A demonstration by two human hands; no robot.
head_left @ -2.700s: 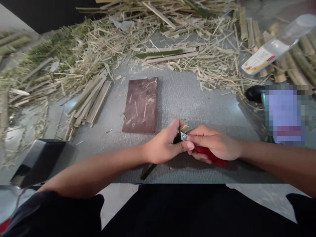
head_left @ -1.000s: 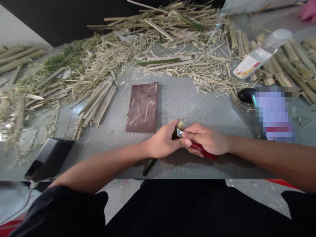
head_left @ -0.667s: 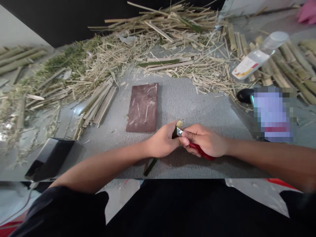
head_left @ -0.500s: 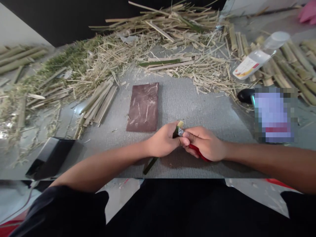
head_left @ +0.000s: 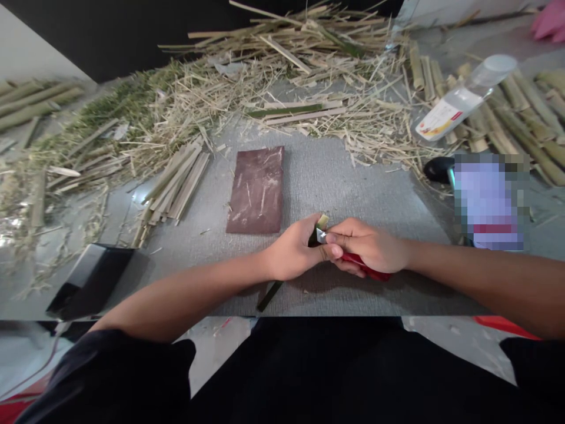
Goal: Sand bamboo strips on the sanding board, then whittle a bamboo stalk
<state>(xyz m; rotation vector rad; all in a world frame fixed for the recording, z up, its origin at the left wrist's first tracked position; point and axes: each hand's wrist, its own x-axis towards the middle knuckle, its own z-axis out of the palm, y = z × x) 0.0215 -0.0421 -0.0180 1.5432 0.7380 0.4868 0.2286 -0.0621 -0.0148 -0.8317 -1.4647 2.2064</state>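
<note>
My left hand (head_left: 295,250) is closed around a green bamboo strip (head_left: 270,296); its pale end shows above the fingers and its dark tail sticks out below the wrist. In my right hand (head_left: 371,247) is a red-handled utility knife (head_left: 375,274), gripped low on the handle. The short metal blade (head_left: 321,235) lies against the strip near its top end. Both thumbs are close together at the blade, and the fingers hide most of the strip. Beyond my left hand, a brown leather-like pad (head_left: 256,191) with pale scratches lies flat on the table.
Split bamboo strips (head_left: 176,182) lie in a bundle at left, near a black box-like device (head_left: 90,280). Shavings (head_left: 247,82) spread across the back. At right are a clear bottle (head_left: 461,106), bamboo pieces (head_left: 516,123) and a phone with a blurred screen (head_left: 488,200). The table's front edge (head_left: 220,318) runs below my forearms.
My right hand and the knife have tilted slightly, with the red handle swinging up and to the right. My left hand and the bamboo strip stay nearly in place.
</note>
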